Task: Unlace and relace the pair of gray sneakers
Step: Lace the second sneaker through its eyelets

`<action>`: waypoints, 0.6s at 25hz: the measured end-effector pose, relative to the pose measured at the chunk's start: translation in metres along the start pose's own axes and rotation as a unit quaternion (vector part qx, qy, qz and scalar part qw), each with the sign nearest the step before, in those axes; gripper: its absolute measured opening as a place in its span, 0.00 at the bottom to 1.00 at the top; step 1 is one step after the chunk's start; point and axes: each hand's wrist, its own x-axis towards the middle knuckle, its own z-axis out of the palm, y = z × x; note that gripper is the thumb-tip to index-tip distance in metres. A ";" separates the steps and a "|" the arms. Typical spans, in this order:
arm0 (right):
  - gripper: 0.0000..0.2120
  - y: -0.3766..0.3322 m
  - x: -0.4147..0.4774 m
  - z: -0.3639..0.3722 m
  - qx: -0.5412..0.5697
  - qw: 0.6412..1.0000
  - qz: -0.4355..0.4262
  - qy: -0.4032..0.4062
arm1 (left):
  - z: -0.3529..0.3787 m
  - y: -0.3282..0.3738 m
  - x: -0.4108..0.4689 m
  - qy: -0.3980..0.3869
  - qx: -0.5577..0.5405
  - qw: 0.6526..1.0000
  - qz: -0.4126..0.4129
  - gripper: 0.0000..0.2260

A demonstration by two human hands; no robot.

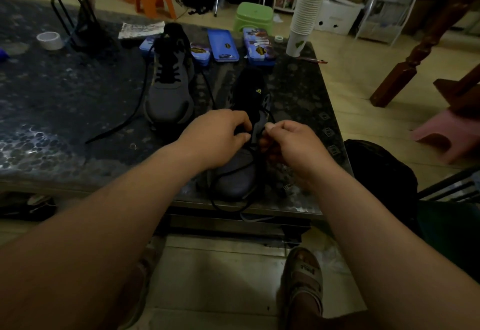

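You are working over the near sneaker (239,179), which is sitting toe toward you near the front edge of the table (78,96). Your left hand (218,137) is curling its fingers onto the black lace (233,170) at the shoe's middle. Your right hand (293,142), just beside it, is pinching the same lace between thumb and forefinger. A loop of that lace is hanging over the table edge. The other sneaker (170,91) is standing farther back on the left, its loose lace (114,126) trailing across the table. Blue tins (225,45) are lying behind both shoes, with stacked paper cups (304,18) beside them.
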 end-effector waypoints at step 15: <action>0.11 0.005 0.005 0.006 0.040 0.998 0.035 0.016 | -0.002 -0.015 0.011 0.046 -0.438 0.859 -0.263 0.12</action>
